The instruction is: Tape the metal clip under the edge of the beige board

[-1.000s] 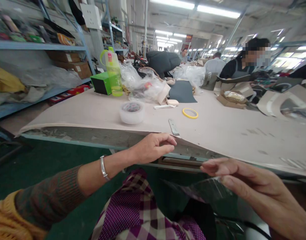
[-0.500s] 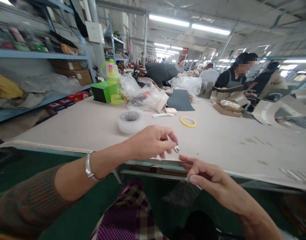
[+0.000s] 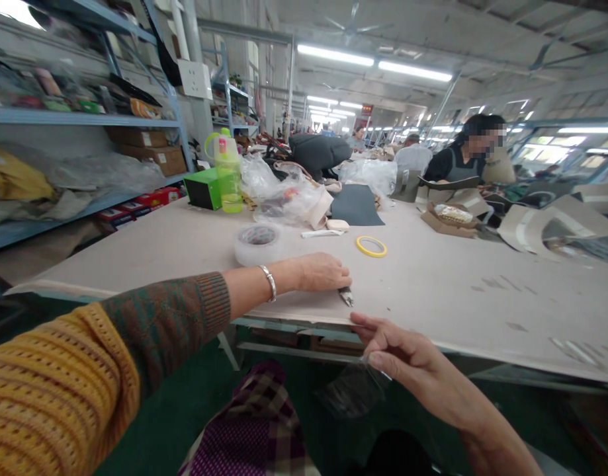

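Observation:
My left hand rests low over the table near its front edge, fingers curled down over a small metal tool whose tip points toward me. The rest of the tool is hidden under the fingers. Just past the table's edge, my right hand pinches a clear plastic bag between thumb and fingers, and the bag hangs below the tabletop. A roll of clear tape stands behind my left wrist, and a yellow tape ring lies farther back to the right.
A green bottle and a green box stand at the back left. Plastic bags and a dark sheet lie at the back centre. An open carton is at right, near a person. Shelves are at left.
My left hand has come down flatter over the tool, with the forearm reaching farther in. My right hand has shifted slightly left and down, still pinching the bag.

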`<state>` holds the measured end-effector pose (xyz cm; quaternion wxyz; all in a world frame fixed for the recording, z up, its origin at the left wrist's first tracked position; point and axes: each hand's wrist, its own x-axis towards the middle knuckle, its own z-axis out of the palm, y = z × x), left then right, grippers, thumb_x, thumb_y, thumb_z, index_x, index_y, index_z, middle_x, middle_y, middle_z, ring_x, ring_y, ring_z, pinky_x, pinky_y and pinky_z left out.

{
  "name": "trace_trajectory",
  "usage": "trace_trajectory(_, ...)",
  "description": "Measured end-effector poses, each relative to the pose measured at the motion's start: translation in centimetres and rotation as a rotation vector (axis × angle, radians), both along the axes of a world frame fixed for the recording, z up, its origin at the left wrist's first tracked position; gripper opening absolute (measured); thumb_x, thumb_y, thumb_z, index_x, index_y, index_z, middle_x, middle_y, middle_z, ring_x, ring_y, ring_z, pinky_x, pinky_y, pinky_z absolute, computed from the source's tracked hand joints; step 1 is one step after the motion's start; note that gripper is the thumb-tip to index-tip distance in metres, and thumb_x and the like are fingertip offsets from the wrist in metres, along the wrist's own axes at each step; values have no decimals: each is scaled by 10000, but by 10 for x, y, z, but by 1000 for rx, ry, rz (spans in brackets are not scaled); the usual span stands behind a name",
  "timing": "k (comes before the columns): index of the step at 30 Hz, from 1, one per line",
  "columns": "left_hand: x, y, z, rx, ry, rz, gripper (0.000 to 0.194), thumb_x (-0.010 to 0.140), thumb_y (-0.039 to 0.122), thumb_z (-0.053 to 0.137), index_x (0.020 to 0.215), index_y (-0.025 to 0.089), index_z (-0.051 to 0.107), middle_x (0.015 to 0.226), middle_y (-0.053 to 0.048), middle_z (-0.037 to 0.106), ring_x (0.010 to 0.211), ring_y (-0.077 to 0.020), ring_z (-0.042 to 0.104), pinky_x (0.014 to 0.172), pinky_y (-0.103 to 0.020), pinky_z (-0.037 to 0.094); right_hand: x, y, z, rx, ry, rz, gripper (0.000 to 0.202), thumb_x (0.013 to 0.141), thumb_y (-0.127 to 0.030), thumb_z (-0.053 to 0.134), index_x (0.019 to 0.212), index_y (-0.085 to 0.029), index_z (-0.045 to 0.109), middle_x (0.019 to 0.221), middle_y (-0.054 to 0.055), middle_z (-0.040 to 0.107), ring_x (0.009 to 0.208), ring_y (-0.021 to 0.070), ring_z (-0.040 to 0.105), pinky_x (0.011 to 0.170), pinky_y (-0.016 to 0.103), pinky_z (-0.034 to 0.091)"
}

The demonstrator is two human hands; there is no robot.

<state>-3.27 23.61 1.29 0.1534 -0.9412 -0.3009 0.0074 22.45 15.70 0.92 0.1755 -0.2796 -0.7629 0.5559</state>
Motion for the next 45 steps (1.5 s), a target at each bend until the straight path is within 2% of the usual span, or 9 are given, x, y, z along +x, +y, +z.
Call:
trace_trajectory(12,4,15,-13,14,-176,130,226,933,51,466,1054,131,640,1037,-100,668,991,-221,591,804,-302,456,-1,1,1,-13,30,-31,316,931,-462,620,784,-184,597,1410,130,554,1447,270,360,1198,480,307)
trace_trajectory(17,4,-15,45,94,-317,186,304,946,48,374,1151,116,588,1073,-120,621,998,-235,555,894,-344,439,-1,8,5,-51,43,-17,321,918,-472,634,783,-183,602,1416,125,554,1432,290,382,1200,490,292)
trace_trajectory(20,3,-68,90,126,-350,112,313,964,79,357,1172,143,581,1075,-100,603,991,-237,527,911,-354,413,-1,17,12,-29,28,-19,347,890,-507,656,769,-186,606,1316,118,629,1419,321,393,1191,502,305)
trace_trajectory(23,3,-125,106,0,-266,64,240,947,112,424,1096,179,599,1048,-79,600,927,-226,518,836,-339,407,0,27,20,26,2,-44,372,884,-542,647,785,-184,629,1314,110,630,1376,351,440,1170,522,328)
trace_trajectory(27,-5,-162,74,-149,-151,118,168,893,100,501,992,195,600,924,-65,596,834,-217,506,750,-353,384,1,38,27,77,21,-60,325,898,-487,659,800,-178,642,1434,109,543,1377,336,440,1165,515,322)
trace_trajectory(31,-15,-146,34,-104,-123,153,99,856,107,557,907,181,600,868,-62,597,805,-217,508,734,-370,387,1,40,30,80,42,-54,312,909,-468,656,804,-174,650,1426,114,550,1382,325,439,1166,505,330)
trace_trajectory(36,-15,-116,8,-86,-129,186,98,860,96,546,908,164,597,894,-68,630,908,-237,562,736,-353,441,0,33,30,68,14,-86,315,903,-478,659,804,-179,656,1451,100,529,1351,320,481,1173,503,333)
trace_trajectory(41,-13,-108,-15,-65,-244,161,487,843,28,511,1317,133,473,1376,-113,523,1240,-235,515,1003,-309,450,1,32,28,36,31,-89,311,896,-470,668,789,-179,652,1471,87,512,1350,316,486,1178,494,344)
trace_trajectory(45,-9,-120,-28,69,-304,316,182,965,157,454,1097,169,579,1171,-99,587,1088,-248,582,898,-346,515,2,36,27,25,27,-80,284,894,-462,673,796,-196,654,1483,58,503,1347,310,490,1178,497,342)
